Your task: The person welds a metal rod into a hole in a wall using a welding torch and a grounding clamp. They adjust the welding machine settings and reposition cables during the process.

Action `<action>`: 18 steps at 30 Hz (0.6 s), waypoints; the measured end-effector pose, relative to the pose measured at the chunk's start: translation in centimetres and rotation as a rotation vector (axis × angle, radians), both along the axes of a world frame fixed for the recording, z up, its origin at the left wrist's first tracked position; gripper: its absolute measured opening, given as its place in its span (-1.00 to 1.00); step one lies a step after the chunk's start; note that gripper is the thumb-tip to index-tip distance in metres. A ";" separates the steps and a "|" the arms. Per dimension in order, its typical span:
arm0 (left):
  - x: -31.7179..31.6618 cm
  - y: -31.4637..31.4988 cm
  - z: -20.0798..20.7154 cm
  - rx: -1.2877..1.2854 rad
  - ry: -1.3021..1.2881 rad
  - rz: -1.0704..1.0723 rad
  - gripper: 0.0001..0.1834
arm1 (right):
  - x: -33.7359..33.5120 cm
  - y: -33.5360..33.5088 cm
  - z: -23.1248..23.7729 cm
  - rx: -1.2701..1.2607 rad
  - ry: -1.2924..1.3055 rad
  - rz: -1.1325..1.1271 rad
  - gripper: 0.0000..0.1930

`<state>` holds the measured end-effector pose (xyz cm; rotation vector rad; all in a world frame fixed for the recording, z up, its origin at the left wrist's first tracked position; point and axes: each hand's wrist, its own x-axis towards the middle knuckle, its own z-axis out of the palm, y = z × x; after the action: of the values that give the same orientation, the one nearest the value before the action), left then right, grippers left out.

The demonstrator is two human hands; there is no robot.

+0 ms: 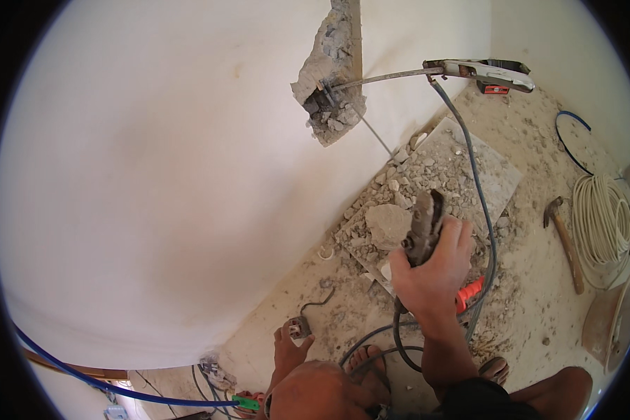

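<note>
One dark, worn, clamp-shaped tool (pixel 421 234) sits in the right hand (pixel 437 269), fingers wrapped, above grey rubble (pixel 427 168) on a pale slab (pixel 502 180). Left hand (pixel 287 350) pinches one small round grey-red piece (pixel 299 327), low by the floor. White wall (pixel 154 140): one cavity (pixel 332 56) broken out, unfilled; one silver-black clamp (pixel 486 73), one rod (pixel 392 76). One hammer (pixel 570 259), one cream cable coil (pixel 602 224).

Rubble (pixel 423 168) heaps up in front of the right hand (pixel 437 269), and a thick grey cable (pixel 477 175) bows round its right side. Between that cable and the hammer (pixel 565 245) I see a strip of floor (pixel 528 273) a hand could pass along. By the broken wall (pixel 329 59) a metal rod (pixel 388 77) juts into the way
</note>
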<state>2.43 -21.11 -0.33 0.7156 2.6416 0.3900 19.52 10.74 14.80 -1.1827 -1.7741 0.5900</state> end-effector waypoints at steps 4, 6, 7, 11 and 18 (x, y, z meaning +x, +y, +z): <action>0.2 0.9 0.2 -0.002 0.018 0.019 -0.11 | -1.2 0.5 -0.5 0.001 -0.040 -0.018 -0.36; 0.4 1.1 0.4 -0.010 0.041 0.010 -0.11 | -0.6 -0.1 -0.2 -0.024 -0.024 -0.015 -0.37; 0.5 1.1 0.5 -0.014 0.050 0.006 -0.12 | 0.0 -0.5 0.3 -0.039 -0.014 -0.010 -0.37; 1.1 1.9 0.5 0.003 0.026 -0.010 -0.12 | -1.1 0.4 -0.1 0.004 0.002 -0.008 -0.38; 0.6 0.5 -1.1 0.019 0.010 0.002 -0.13 | -0.1 -0.1 1.0 0.025 0.035 0.001 -0.40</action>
<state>3.06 -20.58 -1.46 0.7225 2.6520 0.4130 19.46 10.68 15.82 -1.1476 -1.7475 0.5843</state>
